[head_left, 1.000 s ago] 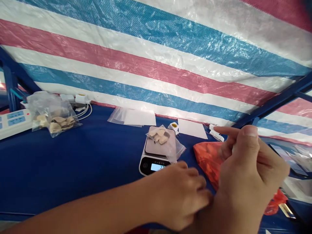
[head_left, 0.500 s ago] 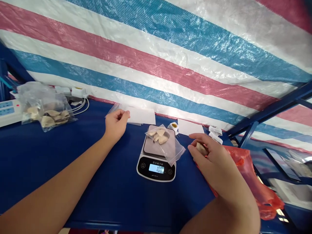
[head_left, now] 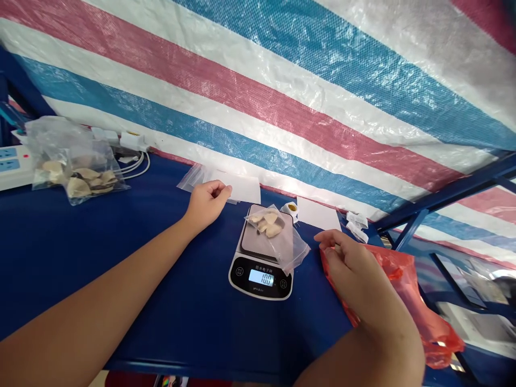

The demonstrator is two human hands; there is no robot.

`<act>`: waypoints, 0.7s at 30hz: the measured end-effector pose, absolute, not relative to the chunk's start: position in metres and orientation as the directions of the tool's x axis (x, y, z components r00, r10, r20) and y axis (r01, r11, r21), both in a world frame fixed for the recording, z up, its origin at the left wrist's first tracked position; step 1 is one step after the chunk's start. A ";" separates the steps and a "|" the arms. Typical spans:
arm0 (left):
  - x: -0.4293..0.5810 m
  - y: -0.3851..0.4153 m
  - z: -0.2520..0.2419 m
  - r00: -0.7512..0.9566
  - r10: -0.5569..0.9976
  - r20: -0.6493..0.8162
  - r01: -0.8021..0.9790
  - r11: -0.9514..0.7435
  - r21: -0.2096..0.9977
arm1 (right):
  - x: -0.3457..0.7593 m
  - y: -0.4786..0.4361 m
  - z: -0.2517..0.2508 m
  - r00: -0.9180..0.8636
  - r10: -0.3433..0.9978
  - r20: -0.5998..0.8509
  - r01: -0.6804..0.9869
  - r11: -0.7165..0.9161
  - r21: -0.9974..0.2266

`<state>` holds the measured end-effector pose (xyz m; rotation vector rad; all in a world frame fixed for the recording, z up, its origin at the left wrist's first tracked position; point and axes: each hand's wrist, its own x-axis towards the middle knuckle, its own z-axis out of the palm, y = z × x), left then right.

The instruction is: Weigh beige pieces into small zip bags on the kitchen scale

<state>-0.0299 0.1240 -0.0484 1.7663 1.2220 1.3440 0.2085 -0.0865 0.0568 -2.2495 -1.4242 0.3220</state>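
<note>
My left hand (head_left: 207, 204) rests on the blue table, fingers relaxed and holding nothing, next to a white paper sheet (head_left: 242, 189) and a clear plastic bag (head_left: 191, 180). My right hand (head_left: 346, 266) hangs curled over the edge of a red plastic bag (head_left: 403, 279); its fingers hide whatever they may hold. Between my hands stands a black-and-silver digital kitchen scale (head_left: 261, 277), its display reading 10.0. A clear bag of flat beige pieces (head_left: 269, 228) lies on the scale's platform, one corner hanging over the right side.
Behind the scale are a small white-and-yellow lamp socket (head_left: 289, 210), a white sheet (head_left: 318, 213) and white sachets (head_left: 357, 226). Far left lie a bag of beige pieces (head_left: 78, 172), a power strip (head_left: 12, 166) and white cables (head_left: 137, 166). A striped tarp (head_left: 258, 107) forms the backdrop.
Both hands have risen from the front of the table toward the scale's sides. The beige piece seen in my right hand half a second ago no longer shows. The scale still reads 10.0.
</note>
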 end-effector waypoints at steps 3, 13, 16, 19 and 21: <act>-0.029 0.122 -0.047 0.078 0.914 0.399 0.313 -0.402 0.860 | 0.211 -0.085 0.057 0.515 0.857 -0.005 0.748 -0.453 -0.486; -0.029 0.123 -0.046 0.114 0.926 0.361 0.313 -0.378 0.871 | 0.253 -0.133 0.079 0.866 0.465 0.185 0.490 -0.711 -0.505; -0.028 0.123 -0.047 0.112 0.929 0.352 0.323 -0.369 0.872 | 0.277 -0.146 0.076 0.933 0.330 0.141 0.352 -0.768 -0.535; -0.029 0.124 -0.048 0.113 0.932 0.344 0.335 -0.362 0.870 | 0.286 -0.149 0.074 0.929 0.368 -0.018 0.314 -0.816 -0.485; -0.029 0.124 -0.048 0.110 0.931 0.348 0.341 -0.364 0.866 | 0.280 -0.147 0.076 0.950 0.311 0.031 0.283 -0.815 -0.506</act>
